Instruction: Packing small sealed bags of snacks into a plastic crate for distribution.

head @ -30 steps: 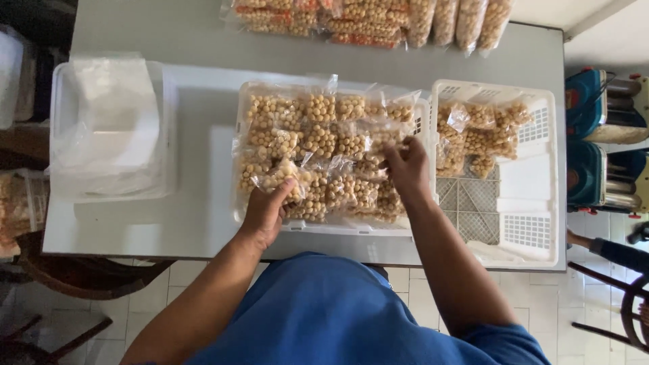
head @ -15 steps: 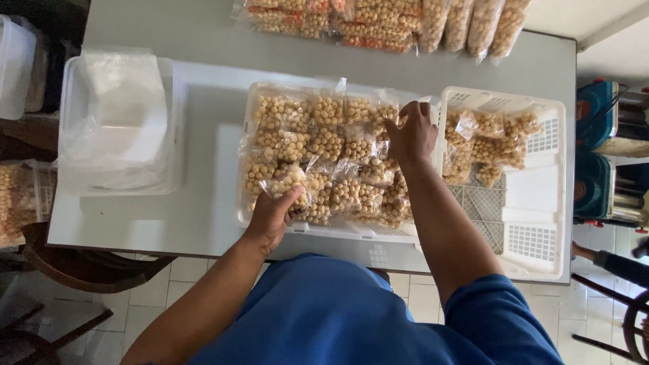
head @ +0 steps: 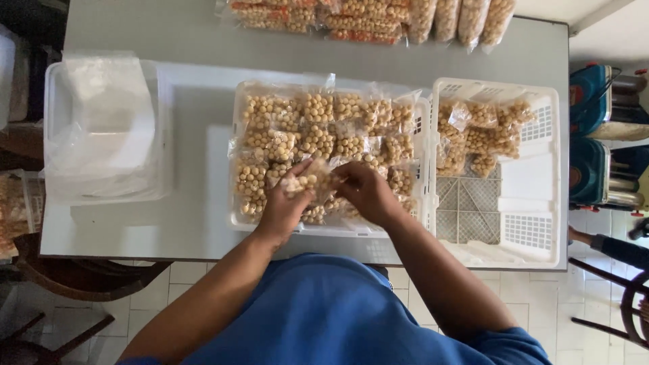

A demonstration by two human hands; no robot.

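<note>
Grey tabletop [head: 189,34] carrying a white crate [head: 236,220] packed with clear bags of round tan snacks; second white crate [head: 534,203] just right of it, partly filled at its far end; lidded clear tub [head: 101,128] well left of it; more bagged snacks [head: 365,17] beyond it at the far edge. Both forearms angled in over the near rim. Left hand [head: 284,206] and right hand [head: 365,192] each with grip clenched on one small snack bag [head: 311,181], held just above the near-centre bags, crinkled, transparent.
</note>
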